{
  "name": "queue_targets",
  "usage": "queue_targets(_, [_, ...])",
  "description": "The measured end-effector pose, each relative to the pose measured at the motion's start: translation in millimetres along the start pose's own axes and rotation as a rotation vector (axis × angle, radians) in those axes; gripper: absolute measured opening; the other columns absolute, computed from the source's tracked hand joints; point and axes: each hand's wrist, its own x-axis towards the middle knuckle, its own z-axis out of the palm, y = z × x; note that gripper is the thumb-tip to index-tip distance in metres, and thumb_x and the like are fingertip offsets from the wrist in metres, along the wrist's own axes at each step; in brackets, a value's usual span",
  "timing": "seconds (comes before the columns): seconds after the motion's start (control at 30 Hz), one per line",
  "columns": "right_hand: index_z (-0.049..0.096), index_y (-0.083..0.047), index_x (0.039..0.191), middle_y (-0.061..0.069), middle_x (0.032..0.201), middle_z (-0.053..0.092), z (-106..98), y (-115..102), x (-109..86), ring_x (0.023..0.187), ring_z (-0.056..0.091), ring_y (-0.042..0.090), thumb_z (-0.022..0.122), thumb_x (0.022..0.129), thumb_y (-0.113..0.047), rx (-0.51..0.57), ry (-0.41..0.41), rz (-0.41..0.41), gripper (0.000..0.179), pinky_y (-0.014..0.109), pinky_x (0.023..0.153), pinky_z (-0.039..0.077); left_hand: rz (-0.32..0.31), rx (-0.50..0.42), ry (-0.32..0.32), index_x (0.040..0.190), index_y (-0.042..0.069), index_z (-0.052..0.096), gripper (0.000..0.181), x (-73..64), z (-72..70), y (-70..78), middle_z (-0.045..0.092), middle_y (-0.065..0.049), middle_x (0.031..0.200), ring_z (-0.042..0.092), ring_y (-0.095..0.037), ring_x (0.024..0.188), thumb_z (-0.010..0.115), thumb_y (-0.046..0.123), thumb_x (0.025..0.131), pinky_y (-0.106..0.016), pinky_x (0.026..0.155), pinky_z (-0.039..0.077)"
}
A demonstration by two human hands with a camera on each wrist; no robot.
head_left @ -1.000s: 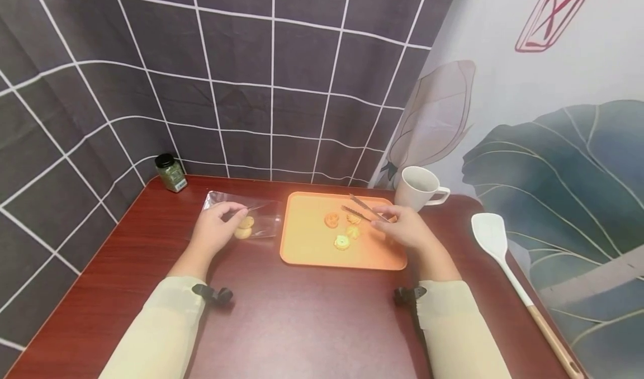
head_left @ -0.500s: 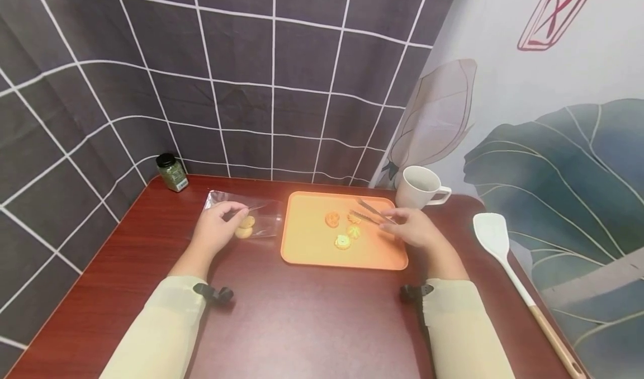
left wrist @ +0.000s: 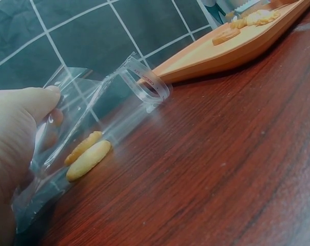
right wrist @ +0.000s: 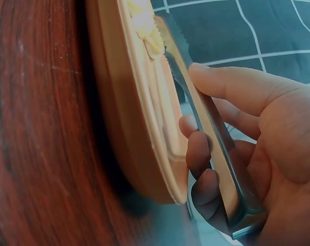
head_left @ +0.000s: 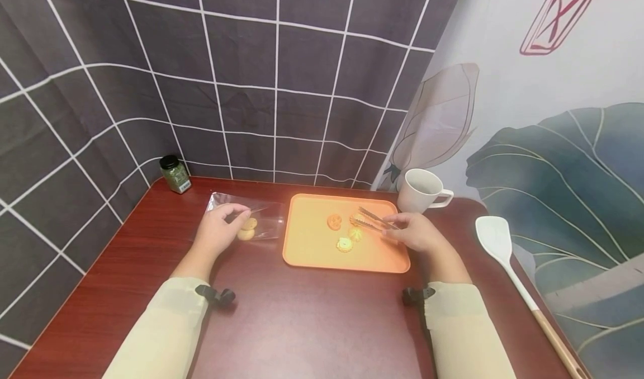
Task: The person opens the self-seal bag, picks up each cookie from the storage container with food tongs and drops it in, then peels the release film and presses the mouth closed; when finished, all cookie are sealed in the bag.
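My left hand (head_left: 217, 232) pinches the edge of a clear plastic bag (head_left: 271, 218) between thumb and fingers, lifting its upper layer. Inside the bag lie a pale oval cookie (left wrist: 89, 161) and a rougher one (left wrist: 82, 148). In my right hand (head_left: 416, 231) are metal tongs (right wrist: 223, 171), gripped with the thumb on one side and fingers on the other. Their serrated arms are spread, with the tips over the back-right cookie on the orange tray (head_left: 304, 239). Also on the tray are a round orange-brown cookie (head_left: 334, 222), a ridged one (head_left: 355, 234) and a yellow one (head_left: 344, 245).
A beige mug (head_left: 416, 195) stands just behind the tray's right corner. A white spatula (head_left: 494, 238) with a wooden handle lies along the table's right side. At the back left is a small black-lidded jar (head_left: 176, 175). A tile-patterned curtain (head_left: 246, 108) hangs behind the table.
My right hand has moved the tongs slightly right and down, bringing their tips from behind the back-right cookie to over it. The left hand keeps its pinch on the bag.
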Motion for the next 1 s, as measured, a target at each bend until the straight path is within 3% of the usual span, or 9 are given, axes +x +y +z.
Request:
queue_targets(0.17, [0.076,-0.008,0.130,0.018,0.115,0.078,1.2,-0.7,0.7,0.102,0.068,0.029,0.083,0.092,-0.030,-0.002,-0.015,0.005,0.045,0.035,0.086,0.057,0.007,-0.002,0.000,0.116,0.012,0.080,0.026,0.7,0.1,-0.7,0.081,-0.013,0.120,0.072,-0.036,0.119,0.071,0.034,0.103,-0.056,0.105,0.053])
queue_targets(0.47, [0.076,-0.007,0.129,0.020,0.122,0.078,2.7,-4.1,0.7,0.111,0.071,0.032,0.082,0.093,-0.031,-0.024,-0.033,0.021,0.043,0.051,0.098,0.060,-0.001,-0.001,-0.002,0.116,0.013,0.080,0.027,0.8,1.2,-2.3,0.081,-0.012,0.118,0.072,-0.035,0.117,0.071,0.035,0.103,-0.054,0.104,0.053])
queue_targets(0.77, [0.077,-0.007,0.128,0.016,0.118,0.080,4.3,-2.3,2.7,0.100,0.069,0.025,0.081,0.095,-0.028,-0.032,-0.032,0.013,0.039,0.036,0.086,0.058,0.011,-0.004,0.001,0.116,0.012,0.080,0.027,0.5,1.2,-2.5,0.081,-0.013,0.120,0.072,-0.035,0.119,0.071,0.034,0.103,-0.055,0.105,0.053])
queue_targets(1.0, [0.077,-0.007,0.128,0.014,0.109,0.080,3.7,-1.2,4.5,0.092,0.067,0.023,0.082,0.095,-0.027,-0.034,-0.011,-0.008,0.039,0.032,0.079,0.056,0.022,-0.007,0.003,0.116,0.011,0.080,0.027,0.4,0.8,-2.0,0.080,-0.014,0.122,0.072,-0.036,0.121,0.072,0.033,0.103,-0.056,0.106,0.053])
